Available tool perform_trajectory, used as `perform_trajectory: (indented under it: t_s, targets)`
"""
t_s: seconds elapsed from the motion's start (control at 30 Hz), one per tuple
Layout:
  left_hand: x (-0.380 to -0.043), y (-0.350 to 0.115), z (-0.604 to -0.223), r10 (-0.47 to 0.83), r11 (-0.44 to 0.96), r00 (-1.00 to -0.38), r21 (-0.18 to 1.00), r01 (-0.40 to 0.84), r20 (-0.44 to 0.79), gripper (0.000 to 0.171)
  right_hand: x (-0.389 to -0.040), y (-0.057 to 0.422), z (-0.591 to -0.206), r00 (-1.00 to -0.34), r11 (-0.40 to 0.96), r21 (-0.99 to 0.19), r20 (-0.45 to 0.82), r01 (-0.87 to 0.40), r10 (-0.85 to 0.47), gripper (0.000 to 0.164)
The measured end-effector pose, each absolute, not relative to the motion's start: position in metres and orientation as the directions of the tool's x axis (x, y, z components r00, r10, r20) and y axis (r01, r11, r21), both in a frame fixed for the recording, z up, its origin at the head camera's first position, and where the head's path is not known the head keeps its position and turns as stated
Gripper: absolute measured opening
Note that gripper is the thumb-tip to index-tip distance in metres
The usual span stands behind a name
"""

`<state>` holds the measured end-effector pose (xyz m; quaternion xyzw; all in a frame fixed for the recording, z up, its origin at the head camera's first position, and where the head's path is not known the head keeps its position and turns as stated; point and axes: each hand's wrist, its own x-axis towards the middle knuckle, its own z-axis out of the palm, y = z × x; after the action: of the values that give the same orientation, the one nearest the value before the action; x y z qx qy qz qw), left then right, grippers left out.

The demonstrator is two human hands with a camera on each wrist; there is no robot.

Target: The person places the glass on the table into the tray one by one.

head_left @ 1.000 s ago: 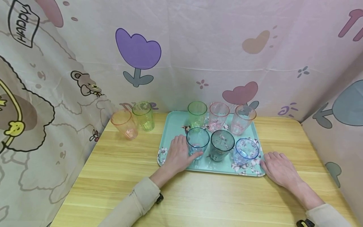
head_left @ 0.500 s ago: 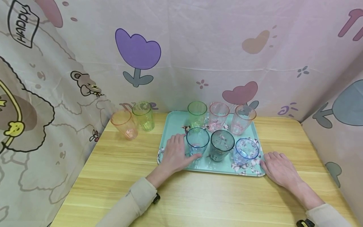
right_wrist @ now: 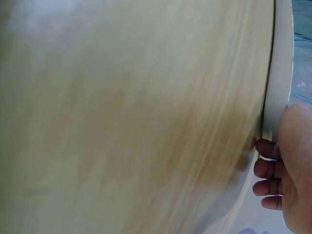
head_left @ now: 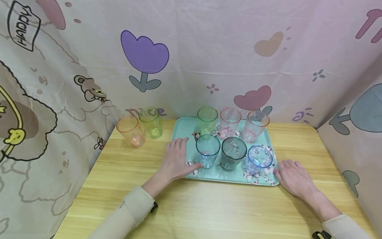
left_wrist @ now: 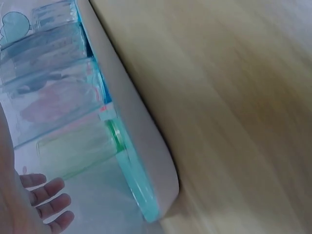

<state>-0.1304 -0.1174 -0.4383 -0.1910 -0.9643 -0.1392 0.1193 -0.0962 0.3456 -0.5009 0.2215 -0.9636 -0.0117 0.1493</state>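
Observation:
A floral teal tray (head_left: 229,176) carries two rows of see-through tumblers. My left hand (head_left: 176,159) has moved off the light-blue tumbler (head_left: 208,149); its fingers are spread over the tray's left side, the thumb pointing at that tumbler's base. In the left wrist view, the fingers of my left hand (left_wrist: 36,204) are loose with nothing in them. Beside the blue tumbler stand a grey tumbler (head_left: 233,154) and a short blue glass (head_left: 258,161). My right hand (head_left: 293,177) rests on the table at the tray's front right corner, thumb against the rim, holding nothing.
Along the tray's back are a green tumbler (head_left: 207,119), a pink tumbler (head_left: 230,122) and a paler pink tumbler (head_left: 255,127). Left of the tray, an orange tumbler (head_left: 131,131) and a yellow-green tumbler (head_left: 151,122) stand on the wooden table (head_left: 209,212). A printed curtain (head_left: 197,49) hangs behind.
My left hand has drawn away to the left from the light-blue tumbler, which stays in place. The right hand and the tray have not moved.

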Motion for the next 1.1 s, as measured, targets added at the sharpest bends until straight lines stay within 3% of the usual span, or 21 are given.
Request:
perform_trajectory:
  t_s: [0.37, 0.57, 0.9, 1.1]
  targets:
    - [-0.123, -0.149, -0.423, 0.307, 0.909, -0.921, 0.214, 0.358, 0.241, 0.123, -0.097, 0.346, -0.501, -0.862, 0.902, 0.09, 0.269, -0.422, -0.43, 0.026]
    - [-0.124, -0.173, -0.418, 0.251, 0.918, -0.923, 0.23, 0.322, 0.292, 0.121, -0.096, 0.346, -0.5, -0.865, 0.904, 0.082, 0.263, -0.42, -0.426, 0.025]
    - [-0.132, -0.218, -0.411, 0.111, 0.937, -0.903, 0.259, 0.234, 0.416, 0.136, -0.096, 0.345, -0.499, -0.873, 0.906, 0.078, 0.245, -0.415, -0.421, 0.024]
    - [-0.136, -0.246, -0.409, -0.006, 0.921, -0.877, 0.345, 0.182, 0.48, 0.128, -0.096, 0.345, -0.5, -0.873, 0.906, 0.082, 0.244, -0.415, -0.422, 0.024]
